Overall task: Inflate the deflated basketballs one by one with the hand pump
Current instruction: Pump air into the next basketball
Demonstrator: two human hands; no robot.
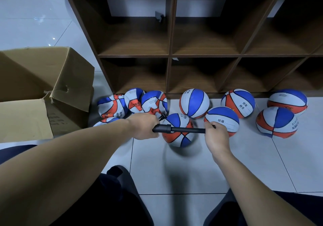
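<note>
Basketball (177,131) under the pump sits on the white floor tiles (174,173) just in front of the person's knees, mostly round, its orange, white and blue panels showing below the black hand pump (174,129). That pump lies roughly level across the top of the ball. The left hand (143,127) is curled round the thick barrel end, fingers wrapped under it, and a short black hose (162,116) loops from beside that hand toward the ball. The right hand (215,134) is clenched round the handle at the other end, with the thin rod drawn out between the two hands.

Just left of the gripped barrel, a heap of flat, crumpled balls (131,103) in the same colours lies against the foot of the shelf, some folded in on themselves. To the right, five round balls (194,103) rest on the tiles, two near the person and three closer to the shelf; one of the near ones touches the right hand's knuckles in this view.

Behind them all stands a dark wooden cubby shelf (169,56) with open compartments. An open cardboard box (43,89) sits on the floor at the far left, its flaps raised.
</note>
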